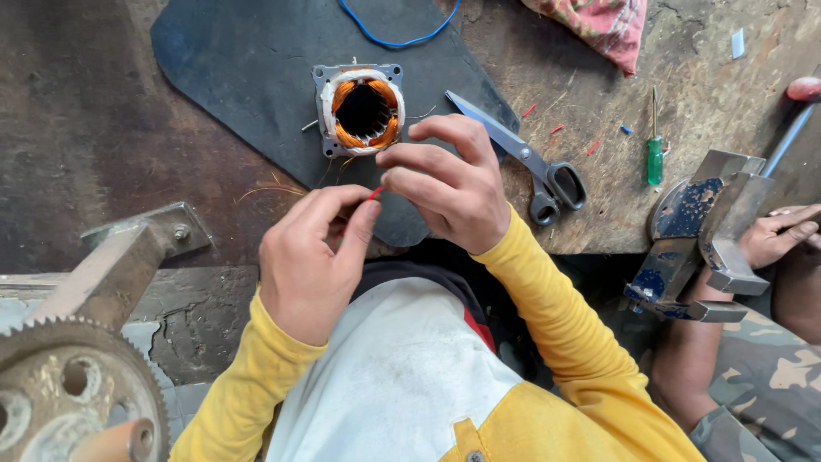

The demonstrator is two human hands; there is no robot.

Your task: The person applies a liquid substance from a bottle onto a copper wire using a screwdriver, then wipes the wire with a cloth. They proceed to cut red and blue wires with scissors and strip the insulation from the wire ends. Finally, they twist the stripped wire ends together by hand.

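My left hand [312, 257] and my right hand [449, 184] meet in front of me, fingertips pinching a thin red sleeve [375, 193] on a fine copper wire. The wire leads toward a small square motor stator [360, 109] with orange copper windings and white insulation. The stator rests on a dark rubber mat [248, 60] just beyond my fingers. Grey scissors [530, 158] lie on the bench to the right of my right hand.
A green-handled screwdriver [654, 154] and red and blue sleeve scraps lie on the bench at right. Another person's hand [782, 235] rests beside a blue metal vise [701, 231]. A toothed gear wheel [77, 385] on a metal frame sits at lower left. A blue wire [398, 38] loops at the top.
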